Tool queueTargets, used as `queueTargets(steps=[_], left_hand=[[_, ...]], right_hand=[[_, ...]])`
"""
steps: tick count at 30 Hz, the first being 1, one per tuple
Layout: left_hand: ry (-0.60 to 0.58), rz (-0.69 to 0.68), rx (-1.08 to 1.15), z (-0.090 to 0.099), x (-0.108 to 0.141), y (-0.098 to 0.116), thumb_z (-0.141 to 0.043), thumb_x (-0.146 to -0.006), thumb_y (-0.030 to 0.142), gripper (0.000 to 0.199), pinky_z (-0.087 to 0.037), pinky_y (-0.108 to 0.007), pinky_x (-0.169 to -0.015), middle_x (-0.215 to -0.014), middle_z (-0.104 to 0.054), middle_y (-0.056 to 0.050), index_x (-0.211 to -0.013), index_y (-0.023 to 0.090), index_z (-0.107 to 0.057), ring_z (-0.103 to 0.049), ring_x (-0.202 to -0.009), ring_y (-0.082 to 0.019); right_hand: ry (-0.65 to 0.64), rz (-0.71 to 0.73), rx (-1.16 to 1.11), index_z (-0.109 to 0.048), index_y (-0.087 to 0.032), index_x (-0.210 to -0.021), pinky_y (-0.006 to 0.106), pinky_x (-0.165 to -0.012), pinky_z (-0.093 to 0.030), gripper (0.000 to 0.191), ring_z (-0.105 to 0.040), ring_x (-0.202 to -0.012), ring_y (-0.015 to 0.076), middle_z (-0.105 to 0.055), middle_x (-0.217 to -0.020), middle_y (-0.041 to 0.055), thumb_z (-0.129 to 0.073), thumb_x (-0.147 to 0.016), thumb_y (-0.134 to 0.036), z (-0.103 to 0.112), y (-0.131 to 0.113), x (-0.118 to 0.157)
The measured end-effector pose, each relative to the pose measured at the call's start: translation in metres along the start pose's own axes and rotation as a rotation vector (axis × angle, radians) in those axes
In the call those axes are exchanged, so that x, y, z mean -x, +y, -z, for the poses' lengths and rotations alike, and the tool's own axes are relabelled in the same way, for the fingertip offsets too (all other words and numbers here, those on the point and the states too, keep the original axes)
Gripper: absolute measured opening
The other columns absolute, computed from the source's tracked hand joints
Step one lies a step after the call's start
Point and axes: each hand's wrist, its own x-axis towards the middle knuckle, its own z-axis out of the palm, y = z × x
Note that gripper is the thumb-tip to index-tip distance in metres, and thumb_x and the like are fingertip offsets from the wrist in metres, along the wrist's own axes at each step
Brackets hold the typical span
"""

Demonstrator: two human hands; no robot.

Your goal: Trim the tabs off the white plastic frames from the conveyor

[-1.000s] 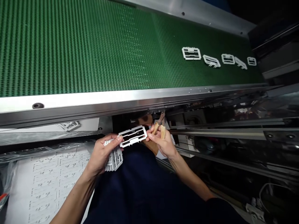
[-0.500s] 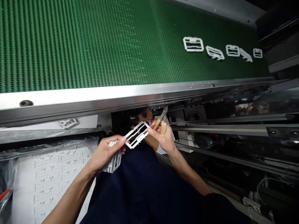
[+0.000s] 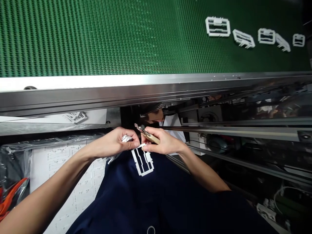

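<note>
- The left hand [image 3: 112, 143] sits just below the front rail of the green conveyor belt [image 3: 97, 35], its grip closed around a bundle of white plastic sprue [image 3: 127, 139].
- The right hand [image 3: 164, 144] is beside it, also below the belt, its grip closed on a pair of wood-handled nippers [image 3: 151, 135], with the metal tips pointing toward the belt.
- A white plastic frame [image 3: 140, 172] hangs upright below both hands, its top end at their fingers. I can't tell which hand has it.
- The navy clothing [image 3: 136, 198] on the person's front lies directly behind that frame, further from the belt.
- Five white plastic parts [image 3: 217, 26] lie in a row on the far right of the belt, well apart from the hands.
- A brushed-metal rail [image 3: 122, 91] runs along the belt's near edge.
- A printed white sheet [image 3: 65, 165] under clear plastic film [image 3: 17, 152] lies below the belt, left of the hands.
- An orange object [image 3: 9, 198] is further left of that sheet.
- White cables [image 3: 285, 198] sit below the belt at the far right.
</note>
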Motion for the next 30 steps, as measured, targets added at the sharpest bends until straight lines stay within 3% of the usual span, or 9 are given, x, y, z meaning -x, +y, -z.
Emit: queueTargets(steps=[6, 12, 19, 23, 30], left_hand=[[0.071, -0.041, -0.029, -0.002, 0.007, -0.009, -0.062, -0.08, 0.034, 0.02, -0.035, -0.023, -0.051, -0.065, -0.057, -0.003, -0.071, 0.017, -0.064, -0.048, -0.056, -0.015], [0.133, -0.203, 0.202, -0.013, 0.006, -0.012, -0.062, -0.08, 0.032, 0.017, -0.045, -0.031, -0.074, -0.089, -0.064, -0.01, -0.072, 0.018, -0.066, -0.059, -0.082, -0.023], [0.222, -0.219, 0.132, -0.021, 0.014, -0.016, -0.061, -0.081, 0.033, 0.019, -0.045, -0.03, -0.07, -0.082, -0.064, -0.009, -0.073, 0.017, -0.065, -0.058, -0.073, -0.021], [0.261, -0.232, 0.02, -0.026, 0.023, -0.009, -0.057, -0.084, 0.03, 0.018, -0.044, -0.028, -0.069, -0.079, -0.064, -0.006, -0.072, 0.018, -0.063, -0.058, -0.072, -0.02], [0.314, -0.237, -0.113, -0.03, 0.029, -0.006, -0.053, -0.086, 0.028, 0.019, -0.043, -0.027, -0.064, -0.074, -0.062, -0.005, -0.072, 0.018, -0.06, -0.057, -0.067, -0.018]], right_hand=[[0.072, -0.042, -0.04, -0.05, -0.018, -0.081, 0.02, -0.052, -0.033, 0.016, -0.04, -0.057, 0.0066, -0.046, -0.066, -0.0057, -0.062, -0.076, -0.025, -0.016, 0.008, 0.002], [0.124, -0.035, -0.23, -0.049, -0.019, -0.079, 0.021, -0.057, -0.037, 0.024, -0.042, -0.06, 0.0078, -0.045, -0.069, -0.0052, -0.07, -0.071, -0.026, -0.027, 0.017, 0.001], [0.19, -0.028, -0.378, -0.048, -0.019, -0.078, 0.024, -0.064, -0.043, 0.034, -0.049, -0.066, 0.0101, -0.051, -0.073, -0.0032, -0.075, -0.066, -0.036, -0.037, 0.028, -0.003], [0.123, -0.058, -0.172, -0.05, -0.019, -0.081, 0.023, -0.062, -0.042, 0.027, -0.05, -0.064, 0.0096, -0.053, -0.073, -0.003, -0.069, -0.072, -0.036, -0.028, 0.016, 0.005], [0.042, -0.168, 0.641, -0.055, -0.021, -0.096, 0.027, -0.07, -0.038, 0.016, -0.056, -0.08, 0.0155, -0.063, -0.09, 0.0014, -0.055, -0.082, -0.03, 0.012, -0.029, 0.04]])
